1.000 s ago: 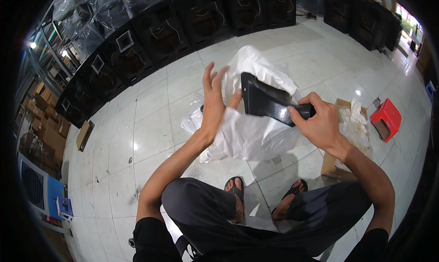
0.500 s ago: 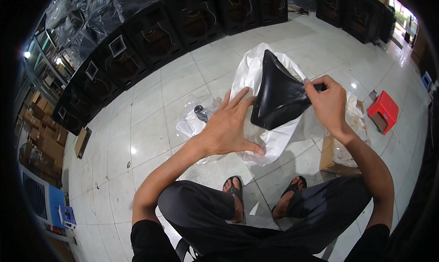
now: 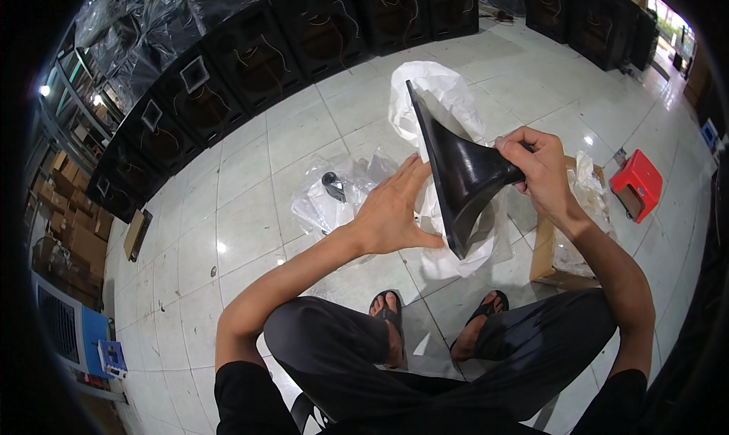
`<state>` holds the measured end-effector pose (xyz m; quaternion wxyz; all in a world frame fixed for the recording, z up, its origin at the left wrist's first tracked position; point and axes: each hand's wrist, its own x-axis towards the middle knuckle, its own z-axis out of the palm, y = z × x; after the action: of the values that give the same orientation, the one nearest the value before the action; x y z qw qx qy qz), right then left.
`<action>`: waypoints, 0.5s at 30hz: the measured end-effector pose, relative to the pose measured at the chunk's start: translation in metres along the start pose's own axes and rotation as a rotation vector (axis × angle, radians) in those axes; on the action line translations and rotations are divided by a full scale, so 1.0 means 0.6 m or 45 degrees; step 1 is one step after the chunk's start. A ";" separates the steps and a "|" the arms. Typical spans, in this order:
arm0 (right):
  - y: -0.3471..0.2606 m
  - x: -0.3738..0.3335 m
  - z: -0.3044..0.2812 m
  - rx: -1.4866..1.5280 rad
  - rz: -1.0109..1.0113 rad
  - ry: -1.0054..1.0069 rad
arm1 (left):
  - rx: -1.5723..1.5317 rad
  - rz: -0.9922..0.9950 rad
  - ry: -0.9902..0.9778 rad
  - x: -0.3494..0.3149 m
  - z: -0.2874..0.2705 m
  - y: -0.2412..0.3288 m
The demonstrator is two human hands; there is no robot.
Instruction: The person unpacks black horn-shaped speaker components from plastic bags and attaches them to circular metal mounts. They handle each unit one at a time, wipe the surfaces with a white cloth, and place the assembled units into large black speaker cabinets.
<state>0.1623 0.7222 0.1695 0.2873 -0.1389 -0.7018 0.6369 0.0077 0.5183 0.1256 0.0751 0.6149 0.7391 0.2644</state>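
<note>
One right hand [image 3: 541, 169] gripping black horn [image 3: 465, 173], left hand [image 3: 389, 216] spread beside it; red stool [image 3: 634, 175], illegible label [image 3: 645, 191]

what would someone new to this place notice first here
Probably the glossy black flared horn near the middle, its narrow end gripped by the right hand and its wide rim beside the spread left hand. Next, the bright red stool stands out at the right. Behind, a long row of dark cabinets with loose wires curves across the upper left.
</note>
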 end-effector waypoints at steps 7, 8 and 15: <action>-0.003 0.011 -0.025 0.201 0.072 0.194 | 0.124 -0.032 0.127 0.009 -0.012 0.005; -0.004 0.012 -0.023 0.211 0.103 0.209 | 0.054 -0.018 0.122 0.011 -0.014 0.002; -0.014 0.012 -0.006 0.224 0.251 0.341 | -0.408 0.271 0.430 -0.002 -0.060 0.011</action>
<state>0.1601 0.7277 0.1791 0.3254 -0.2647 -0.5820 0.6967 -0.0021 0.5074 0.1590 0.0188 0.6168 0.6210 0.4834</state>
